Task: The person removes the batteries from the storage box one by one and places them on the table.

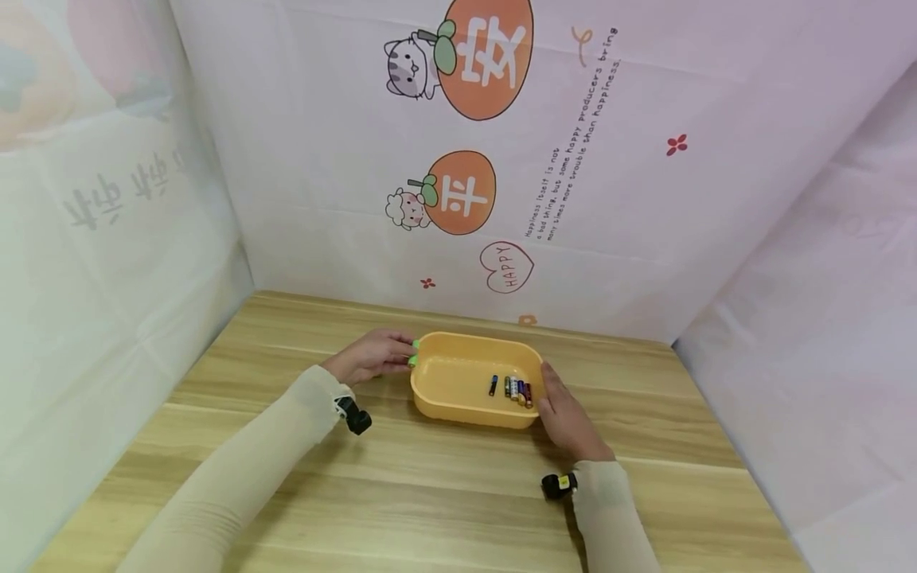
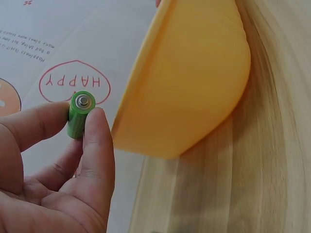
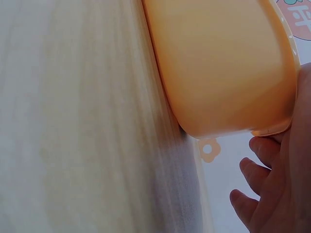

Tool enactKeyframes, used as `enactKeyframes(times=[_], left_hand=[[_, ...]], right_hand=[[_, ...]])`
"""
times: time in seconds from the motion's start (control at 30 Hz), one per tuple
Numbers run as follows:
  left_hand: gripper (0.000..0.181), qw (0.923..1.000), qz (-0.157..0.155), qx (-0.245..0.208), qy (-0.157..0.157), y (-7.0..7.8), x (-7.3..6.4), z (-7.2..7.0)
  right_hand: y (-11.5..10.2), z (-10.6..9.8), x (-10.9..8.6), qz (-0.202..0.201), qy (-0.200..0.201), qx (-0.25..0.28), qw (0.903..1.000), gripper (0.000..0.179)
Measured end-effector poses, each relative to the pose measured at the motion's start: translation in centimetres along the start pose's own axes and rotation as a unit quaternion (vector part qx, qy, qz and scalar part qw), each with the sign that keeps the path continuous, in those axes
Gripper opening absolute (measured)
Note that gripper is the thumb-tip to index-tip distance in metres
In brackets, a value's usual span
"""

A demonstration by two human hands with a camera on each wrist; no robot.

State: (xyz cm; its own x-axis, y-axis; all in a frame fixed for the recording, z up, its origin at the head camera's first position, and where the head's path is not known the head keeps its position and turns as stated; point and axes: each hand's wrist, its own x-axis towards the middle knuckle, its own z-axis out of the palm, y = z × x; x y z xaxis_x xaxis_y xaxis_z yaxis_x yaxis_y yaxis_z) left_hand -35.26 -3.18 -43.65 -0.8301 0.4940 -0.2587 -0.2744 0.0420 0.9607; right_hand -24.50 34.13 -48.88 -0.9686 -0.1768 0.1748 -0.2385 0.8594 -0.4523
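My left hand (image 1: 372,355) is at the left end of a yellow plastic basin (image 1: 451,412). It pinches a green battery (image 2: 77,116) between thumb and fingers, with the metal tip facing the left wrist camera. My right hand (image 1: 568,418) holds the basin's right end by the rim; in the right wrist view several fingers (image 3: 255,172) sit loosely below the lip. Inside the basin, toward the right, one dark battery (image 1: 493,385) lies apart from a row of several coloured batteries (image 1: 514,388).
The basin stands on a wood-grain table (image 1: 444,493), near its back edge. A printed white cloth (image 1: 602,263) hangs behind the table, and pale cloth walls rise on the left and right. Black cameras are strapped to both wrists.
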Motion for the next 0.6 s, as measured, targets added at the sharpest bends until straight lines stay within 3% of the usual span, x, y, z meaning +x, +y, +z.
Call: enactKeyframes(times=[0.6], left_hand=[[0.042, 0.9995, -0.007, 0.02, 0.022, -1.1, -0.9, -3.6]], right_hand=[[0.1, -0.1, 0.1, 0.002, -0.006, -0.002, 1.0, 0.06]])
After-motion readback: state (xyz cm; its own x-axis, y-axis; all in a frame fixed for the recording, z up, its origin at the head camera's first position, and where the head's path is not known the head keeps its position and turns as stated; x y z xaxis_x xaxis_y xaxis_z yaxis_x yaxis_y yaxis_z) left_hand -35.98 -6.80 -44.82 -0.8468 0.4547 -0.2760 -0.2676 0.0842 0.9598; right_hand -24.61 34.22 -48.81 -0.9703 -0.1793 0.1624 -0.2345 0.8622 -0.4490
